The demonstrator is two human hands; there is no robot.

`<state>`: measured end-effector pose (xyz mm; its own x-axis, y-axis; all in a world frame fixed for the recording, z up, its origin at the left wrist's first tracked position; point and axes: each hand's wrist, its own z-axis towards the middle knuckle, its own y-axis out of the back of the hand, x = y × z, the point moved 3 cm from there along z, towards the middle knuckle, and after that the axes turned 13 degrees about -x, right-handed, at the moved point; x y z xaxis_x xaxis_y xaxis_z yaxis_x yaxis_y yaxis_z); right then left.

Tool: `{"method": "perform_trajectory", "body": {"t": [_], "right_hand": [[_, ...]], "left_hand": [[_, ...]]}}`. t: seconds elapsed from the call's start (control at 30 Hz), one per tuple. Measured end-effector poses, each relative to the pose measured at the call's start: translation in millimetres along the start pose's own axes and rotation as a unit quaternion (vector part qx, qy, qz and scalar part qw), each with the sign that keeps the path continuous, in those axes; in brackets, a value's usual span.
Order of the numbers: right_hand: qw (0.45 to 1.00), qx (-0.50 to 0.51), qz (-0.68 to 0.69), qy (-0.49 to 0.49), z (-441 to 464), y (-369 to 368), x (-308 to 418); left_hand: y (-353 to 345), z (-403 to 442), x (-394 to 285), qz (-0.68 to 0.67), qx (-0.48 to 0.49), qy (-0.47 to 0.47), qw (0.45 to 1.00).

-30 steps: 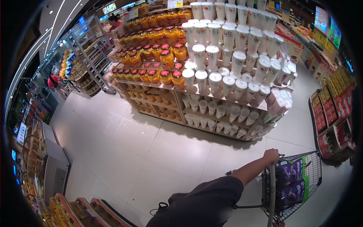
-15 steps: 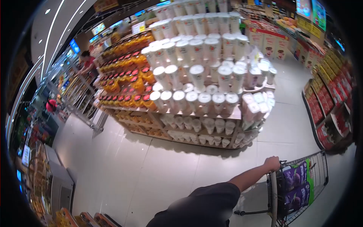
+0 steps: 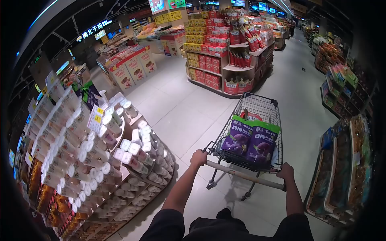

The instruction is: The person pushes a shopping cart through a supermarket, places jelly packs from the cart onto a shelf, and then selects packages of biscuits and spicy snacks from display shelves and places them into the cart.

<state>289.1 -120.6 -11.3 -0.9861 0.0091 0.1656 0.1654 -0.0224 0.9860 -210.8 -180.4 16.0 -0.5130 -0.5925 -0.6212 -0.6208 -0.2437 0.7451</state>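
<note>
My left hand [image 3: 198, 158] is closed around the left end of the shopping cart's pale handle bar [image 3: 237, 173]. At the bar's right end, my right hand [image 3: 286, 172] is wrapped round the handle too. Ahead of both hands is the dark wire basket of the shopping cart [image 3: 277, 116]. Two purple bags of prunes with green tops stand side by side in it, a left prune bag [image 3: 237, 138] and a right prune bag [image 3: 262, 144]. Behind them a red and white package [image 3: 252, 116] shows only in part.
Close on the left rises a tiered display of white-lidded cups [image 3: 92, 160]. A shelf island with red and yellow boxes [image 3: 209, 60] stands ahead. Shelves of packaged goods [image 3: 341, 168] line the right side. A pale tiled floor [image 3: 173, 92] runs between them.
My view has swung right, so the cup display now lies to the left and the cart near the middle. Both hands now show on the handle; only one was visible before.
</note>
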Motion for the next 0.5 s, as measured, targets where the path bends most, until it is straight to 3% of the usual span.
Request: {"method": "perform_trajectory", "body": {"t": [0.3, 0.37, 0.43, 0.5], "right_hand": [[1.000, 0.015, -0.024, -0.006, 103, 16, -34], [0.999, 0.012, -0.039, -0.004, 122, 15, -36], [0.999, 0.024, -0.030, -0.018, 137, 22, -36], [1.000, 0.006, -0.027, -0.012, 156, 21, -41]], "left_hand": [[-62, 69, -77, -0.004, 0.003, -0.004, 1.000], [-76, 94, -87, 0.027, 0.005, -0.067, 0.997], [-83, 111, -106, 0.004, 0.009, -0.045, 0.999], [-91, 131, -123, 0.110, -0.003, -0.252, 0.961]]}}
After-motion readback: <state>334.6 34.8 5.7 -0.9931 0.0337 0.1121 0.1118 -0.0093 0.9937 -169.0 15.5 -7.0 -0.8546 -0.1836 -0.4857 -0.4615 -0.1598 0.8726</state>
